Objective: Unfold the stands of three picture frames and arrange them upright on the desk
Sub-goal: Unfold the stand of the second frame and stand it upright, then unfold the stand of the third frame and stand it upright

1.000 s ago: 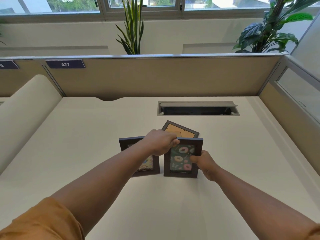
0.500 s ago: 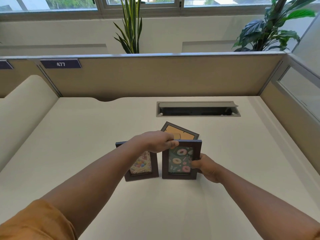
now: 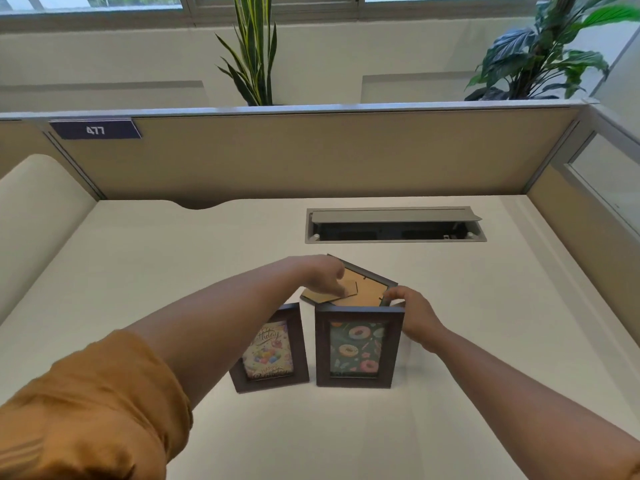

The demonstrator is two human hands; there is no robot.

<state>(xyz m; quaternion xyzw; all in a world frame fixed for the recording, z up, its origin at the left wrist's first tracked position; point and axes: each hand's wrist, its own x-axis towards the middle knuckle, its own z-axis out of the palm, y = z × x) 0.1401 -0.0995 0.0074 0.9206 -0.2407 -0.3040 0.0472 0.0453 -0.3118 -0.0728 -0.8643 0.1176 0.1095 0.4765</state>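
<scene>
Two dark-framed pictures stand upright on the desk side by side: the birthday frame [image 3: 270, 351] on the left and the donut frame [image 3: 358, 348] on the right. Just behind them the third frame [image 3: 367, 289] lies face down, its brown cardboard back and folded stand showing. My left hand [image 3: 325, 275] reaches over the standing frames, fingertips on that stand. My right hand [image 3: 412, 311] is behind the donut frame's top right corner, fingers curled at the near right corner of the face-down frame. My left forearm hides part of the birthday frame.
An open grey cable tray [image 3: 394, 225] is set into the desk [image 3: 156, 258] behind the frames. Beige partition walls [image 3: 311, 154] close the back and right sides. A rounded cream panel [image 3: 38, 220] borders the left. Potted plants stand beyond the partition.
Both hands have let go of the donut frame, which now stands alone. My left hand moved back onto the face-down frame; my right hand rose from the donut frame's side to its top corner.
</scene>
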